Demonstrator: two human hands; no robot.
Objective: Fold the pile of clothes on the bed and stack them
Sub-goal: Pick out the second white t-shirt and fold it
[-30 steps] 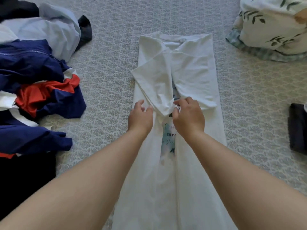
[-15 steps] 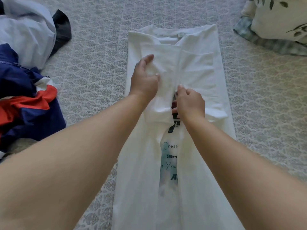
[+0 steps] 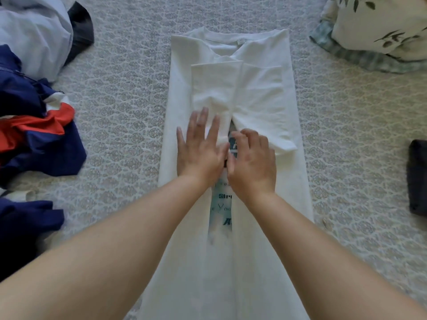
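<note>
- White T-shirt (image 3: 258, 93) lies flat along the middle of the bed (image 3: 129, 112), collar at the far end, both sides folded inward, sleeves laid over the centre.
- Teal printed text shows in the gap between the folded sides.
- Left hand (image 3: 199, 151): fingers straight and spread, pressing flat on the left sleeve's lower end, grasping nothing.
- Right hand (image 3: 253, 165): fingers slightly curled, resting on the shirt beside the right sleeve; grip unclear, cannot tell.
- Hands touch at the centre gap.
- Unfolded clothes pile (image 3: 34, 125), navy, red, pale blue, at the bed's left edge.
- Dark folded garment (image 3: 418, 179) at right edge.
- Leaf-print bedding (image 3: 379, 26) far right.
</note>
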